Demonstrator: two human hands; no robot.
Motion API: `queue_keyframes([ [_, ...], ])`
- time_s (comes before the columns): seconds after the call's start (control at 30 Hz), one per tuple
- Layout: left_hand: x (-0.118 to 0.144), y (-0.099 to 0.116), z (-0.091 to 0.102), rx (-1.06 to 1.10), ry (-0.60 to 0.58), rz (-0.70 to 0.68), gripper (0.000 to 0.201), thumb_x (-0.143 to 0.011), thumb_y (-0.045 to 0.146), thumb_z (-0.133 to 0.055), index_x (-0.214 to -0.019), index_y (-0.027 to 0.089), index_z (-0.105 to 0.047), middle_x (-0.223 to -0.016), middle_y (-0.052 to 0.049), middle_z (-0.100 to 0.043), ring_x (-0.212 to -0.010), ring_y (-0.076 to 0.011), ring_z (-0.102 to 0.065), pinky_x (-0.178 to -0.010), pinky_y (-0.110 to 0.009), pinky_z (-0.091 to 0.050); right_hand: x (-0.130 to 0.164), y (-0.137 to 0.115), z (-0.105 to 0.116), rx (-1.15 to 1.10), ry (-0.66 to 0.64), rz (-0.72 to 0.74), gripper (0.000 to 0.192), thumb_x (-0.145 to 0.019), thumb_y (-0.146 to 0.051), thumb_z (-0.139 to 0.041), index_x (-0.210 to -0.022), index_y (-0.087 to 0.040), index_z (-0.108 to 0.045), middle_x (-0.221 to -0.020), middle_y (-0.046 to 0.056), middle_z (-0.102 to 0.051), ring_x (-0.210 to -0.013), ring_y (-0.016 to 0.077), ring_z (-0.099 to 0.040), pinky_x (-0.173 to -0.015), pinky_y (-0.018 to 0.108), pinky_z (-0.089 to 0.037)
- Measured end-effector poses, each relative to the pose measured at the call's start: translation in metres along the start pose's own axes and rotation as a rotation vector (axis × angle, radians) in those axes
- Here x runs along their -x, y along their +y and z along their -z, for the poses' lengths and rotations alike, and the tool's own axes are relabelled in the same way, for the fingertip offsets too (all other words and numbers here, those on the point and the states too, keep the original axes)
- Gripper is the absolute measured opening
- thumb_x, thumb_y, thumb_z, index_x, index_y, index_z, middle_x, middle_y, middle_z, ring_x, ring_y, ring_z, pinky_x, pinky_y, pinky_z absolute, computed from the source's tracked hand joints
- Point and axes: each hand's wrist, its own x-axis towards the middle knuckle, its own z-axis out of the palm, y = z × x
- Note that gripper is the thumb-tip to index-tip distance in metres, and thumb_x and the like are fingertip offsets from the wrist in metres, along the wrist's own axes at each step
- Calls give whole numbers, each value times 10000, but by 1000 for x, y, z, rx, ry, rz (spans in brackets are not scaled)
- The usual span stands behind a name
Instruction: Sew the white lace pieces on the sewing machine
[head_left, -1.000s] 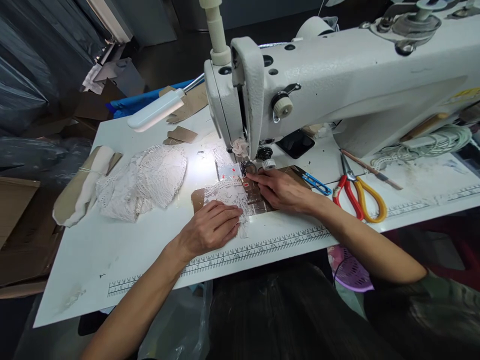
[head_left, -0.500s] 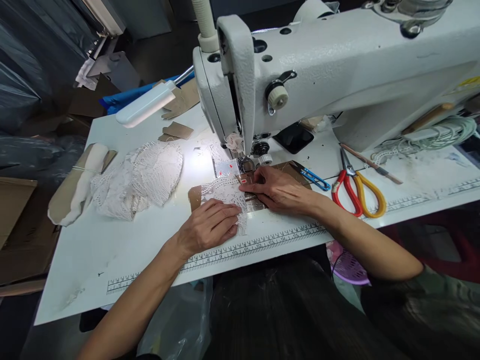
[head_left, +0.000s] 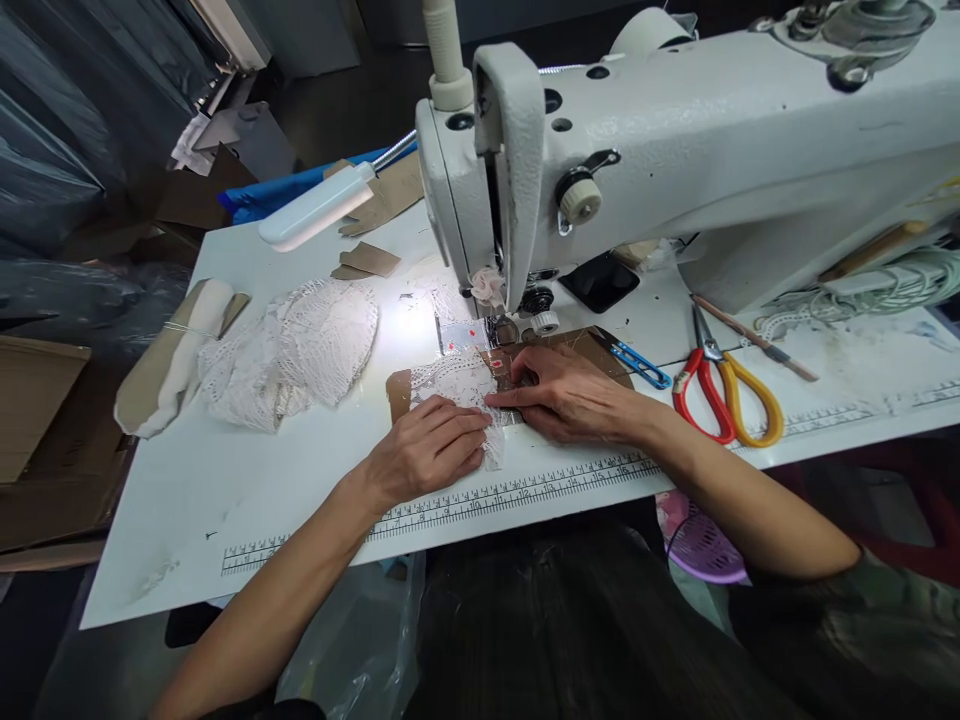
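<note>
A piece of white lace (head_left: 442, 376) lies in front of the sewing machine's needle area, over brown card or paper. My left hand (head_left: 433, 452) rests palm down on the lace's near part, its fingers side by side and lying fairly flat, covering some of it. Against the lace's right edge, the extended index finger of my right hand (head_left: 574, 392) touches down beside the metal needle plate (head_left: 511, 416). Its other fingers are bent, partly hidden below the machine head. The presser foot area of the sewing machine (head_left: 480, 190) stands just behind the lace.
Bunched white lace (head_left: 322, 345) and a tied beige bundle (head_left: 161, 360) lie left. Blue thread snips (head_left: 637, 362), red-and-yellow-handled scissors (head_left: 731, 395) and a black phone-like object (head_left: 600, 282) lie right. A lamp (head_left: 319, 207) shines near the needle. A printed ruler (head_left: 450, 508) runs along the front edge.
The whole view has shifted slightly, so the table and machine appear farther right. My right index finger sits a little lower along the lace edge. Both hands stay at the lace.
</note>
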Motion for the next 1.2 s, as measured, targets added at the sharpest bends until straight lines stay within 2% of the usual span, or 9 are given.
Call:
queue_keyframes([
  [0.23,0,2,-1,9,24,22,88,-872,123,-643,-946,161,-615,-961,-62,-770,-880,-183,-733,-726,-337,-585,-1,-2,-2,-1,39,0,332,-954,-221,-498,-1203,-282,-709,-1059,104,-585,-1021,225,-526,-909,409,-455],
  [0.43,1,-4,3,84,120,107,283,-845,384,-694,-1013,167,-628,-995,-89,-758,-863,-219,-719,-714,-385,-569,0,-3,-3,-2,44,-12,344,-945,-218,-509,-1220,-295,-699,-1073,98,-592,-1024,223,-531,-908,407,-459],
  [0.5,0,-10,7,58,97,137,250,-858,359,-677,-1017,171,-631,-1012,-91,-751,-845,-216,-708,-699,-384,-558,0,-3,-3,-1,48,-12,344,-947,-221,-503,-1217,-298,-702,-1080,97,-594,-1017,223,-533,-902,406,-460],
  [0.57,-2,-16,11,1,15,167,185,-881,305,-658,-997,163,-638,-1028,-104,-741,-841,-213,-693,-698,-376,-554,0,-2,-3,-9,45,-15,340,-951,-221,-495,-1200,-301,-711,-1090,97,-594,-1026,222,-533,-908,407,-458],
  [0.63,-3,-23,14,-54,-45,249,157,-912,278,-622,-993,145,-644,-1028,-125,-725,-846,-211,-678,-695,-360,-557,-1,-1,-3,-16,42,-16,345,-949,-216,-491,-1196,-311,-713,-1082,91,-599,-1024,218,-535,-906,406,-458],
  [0.73,-1,-31,15,-40,-69,470,175,-941,307,-580,-981,150,-645,-1017,-107,-700,-784,-172,-653,-638,-302,-547,-1,0,-4,-20,45,-9,359,-944,-209,-484,-1199,-317,-711,-1063,83,-609,-1005,213,-540,-896,403,-462],
  [0.83,2,-33,12,19,-38,629,166,-931,327,-598,-895,171,-642,-972,-61,-694,-698,-133,-620,-578,-262,-511,-1,0,-3,-29,52,-9,360,-946,-209,-474,-1185,-319,-719,-1048,81,-616,-998,215,-544,-892,404,-461],
  [0.93,3,-31,6,28,42,707,155,-916,298,-623,-824,175,-645,-934,-44,-704,-694,-132,-617,-575,-262,-494,-1,0,-3,-47,46,-11,354,-945,-209,-482,-1177,-319,-724,-1044,82,-620,-997,217,-546,-895,407,-459],
  [1.2,-1,-25,-2,32,164,715,168,-918,274,-619,-786,176,-654,-895,-33,-708,-681,-130,-627,-546,-253,-497,-1,0,-3,-58,14,-33,346,-958,-235,-485,-1213,-322,-702,-1099,83,-614,-1045,220,-539,-927,425,-448],
])
